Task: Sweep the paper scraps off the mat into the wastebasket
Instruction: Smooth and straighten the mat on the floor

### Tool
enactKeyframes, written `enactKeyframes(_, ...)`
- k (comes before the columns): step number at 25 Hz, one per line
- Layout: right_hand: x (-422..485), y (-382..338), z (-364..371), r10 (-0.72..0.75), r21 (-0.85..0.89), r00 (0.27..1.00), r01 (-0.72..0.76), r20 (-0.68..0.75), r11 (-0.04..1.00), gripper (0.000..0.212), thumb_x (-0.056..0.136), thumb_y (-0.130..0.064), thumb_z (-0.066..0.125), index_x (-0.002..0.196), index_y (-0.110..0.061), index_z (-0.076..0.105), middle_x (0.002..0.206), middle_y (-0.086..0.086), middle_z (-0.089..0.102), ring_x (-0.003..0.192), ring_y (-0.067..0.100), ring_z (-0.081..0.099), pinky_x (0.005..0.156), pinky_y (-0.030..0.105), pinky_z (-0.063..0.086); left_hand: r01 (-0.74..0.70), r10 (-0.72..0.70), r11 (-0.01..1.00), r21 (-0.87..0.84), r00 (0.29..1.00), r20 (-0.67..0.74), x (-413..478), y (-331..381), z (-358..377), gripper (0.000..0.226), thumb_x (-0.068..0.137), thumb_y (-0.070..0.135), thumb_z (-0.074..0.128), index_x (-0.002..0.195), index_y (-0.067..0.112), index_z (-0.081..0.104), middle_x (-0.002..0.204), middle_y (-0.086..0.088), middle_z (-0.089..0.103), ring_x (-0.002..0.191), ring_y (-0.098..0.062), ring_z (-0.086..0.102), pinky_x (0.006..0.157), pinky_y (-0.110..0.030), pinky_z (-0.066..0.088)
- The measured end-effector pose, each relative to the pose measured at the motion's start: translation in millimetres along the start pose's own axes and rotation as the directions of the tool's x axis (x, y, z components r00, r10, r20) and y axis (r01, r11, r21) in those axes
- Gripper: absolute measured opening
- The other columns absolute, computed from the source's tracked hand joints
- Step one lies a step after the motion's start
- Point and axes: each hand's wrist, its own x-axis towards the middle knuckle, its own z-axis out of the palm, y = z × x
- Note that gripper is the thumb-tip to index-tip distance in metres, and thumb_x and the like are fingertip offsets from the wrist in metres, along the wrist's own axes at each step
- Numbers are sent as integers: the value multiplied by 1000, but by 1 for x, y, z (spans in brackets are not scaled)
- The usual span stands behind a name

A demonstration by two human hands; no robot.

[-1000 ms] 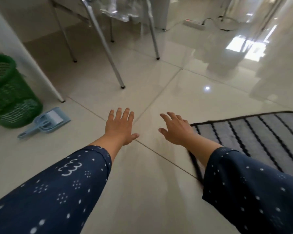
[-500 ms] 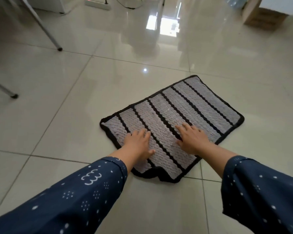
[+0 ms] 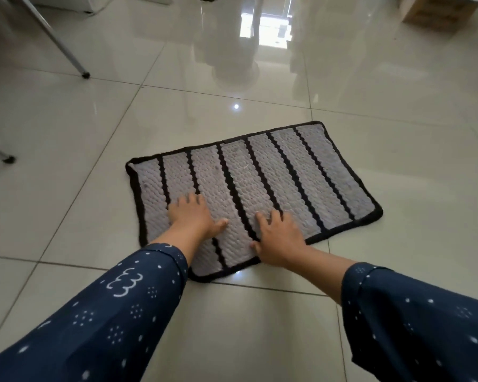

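- Blurring softens the left hand [image 3: 191, 216], its fingertips hard to make out; a tan cardboard box [image 3: 436, 8] is cut off at the frame top, well beyond the mat.
- The grey woven rectangular mat with black stripes and black border [image 3: 287, 172] lies flat on the glossy cream tiled floor [image 3: 66, 133]; its surface is knobbly.
- Tiny pale flecks on the mat are too small to identify.
- Both hands rest palm-down with fingers spread on the mat's near end, holding nothing; the right hand [image 3: 278, 238] overlaps its near edge.
- Metal bench legs [image 3: 64, 48] stand far left of the mat.
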Motion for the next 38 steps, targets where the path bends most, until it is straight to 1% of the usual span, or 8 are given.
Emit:
enactKeyframes(4,13,-19,0,-154,85,985,161,-82,983,63,94,-53,45,150,-32,24,150,8,34,135,30,34,107,50,33,-22,16,995,-96,998,-62,-8,-21,28,93,85,75,31,156,25,-3,164,-9,-6,148,-36,6,115,-54,22)
enactKeyframes(6,23,4,-1,-65,69,990,74,-125,995,61,94,-53,45,148,-33,25,154,9,29,138,32,32,108,50,34,-60,54,986,-158,998,-42,-15,-19,39,89,86,74,30,154,31,-10,163,-7,-13,149,-37,-3,116,-57,15)
enactKeyframes(9,24,32,7,55,16,998,-54,-42,998,70,93,-62,39,152,-33,14,158,14,20,143,36,24,112,52,31,-82,80,974,-213,997,-19,-15,-24,41,91,86,74,32,153,33,-13,162,-6,-17,148,-37,-10,117,-58,10)
enactKeyframes(16,-12,-4,24,-21,9,998,21,-56,1000,76,93,-65,32,155,-31,5,161,15,12,146,37,14,116,51,23,-120,114,986,-114,992,-58,-7,-62,46,93,85,71,35,155,28,-9,163,-6,-14,149,-35,-8,118,-56,10)
enactKeyframes(20,-24,0,43,-21,77,999,23,-34,997,75,94,-68,23,155,-37,-8,164,8,-17,151,29,-15,121,54,0,-136,112,969,-206,986,-126,-26,-61,62,89,88,70,28,154,26,-13,162,-6,-18,148,-34,-14,118,-56,2)
enactKeyframes(23,-28,2,55,-26,83,999,23,33,996,74,95,-68,17,151,-38,-21,159,8,-31,147,28,-28,120,56,-5,-132,113,971,-201,988,-103,-32,-62,71,93,85,75,26,154,27,-15,161,-7,-21,147,-36,-18,116,-57,0)
enactKeyframes(34,-35,-7,54,-18,101,998,13,53,995,73,96,-65,18,150,-36,-23,158,8,-32,146,28,-30,120,55,-9,-139,125,963,-229,989,-76,-38,-70,71,94,85,76,27,153,27,-15,161,-5,-23,147,-34,-20,116,-55,-2)
enactKeyframes(38,-28,-39,47,-91,117,995,96,-48,989,71,100,-57,23,155,-30,-14,161,6,-25,148,24,-26,119,49,-14,-123,85,960,-250,984,-158,-47,-79,79,90,90,69,24,154,19,-15,162,-6,-20,148,-26,-19,120,-47,-5)
